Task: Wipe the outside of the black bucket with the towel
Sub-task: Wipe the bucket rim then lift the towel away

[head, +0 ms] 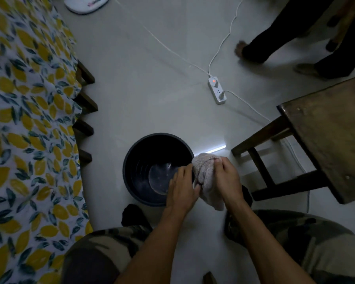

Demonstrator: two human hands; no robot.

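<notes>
The black bucket (pixel 139 160) stands upright and empty on the pale floor between my knees. My left hand (pixel 181 186) grips its right rim, thumb outside and fingers over the edge. My right hand (pixel 226 179) presses a bunched pale pink towel (pixel 206 175) against the bucket's outer right side, just beyond the rim. The towel hangs down below my palm and hides that part of the wall.
A wooden stool (pixel 324 132) stands close on the right. A power strip (pixel 217 90) with white cables lies on the floor beyond the bucket. A lemon-print cloth (pixel 29 119) covers furniture on the left. Another person's legs (pixel 285 37) stand at the top right.
</notes>
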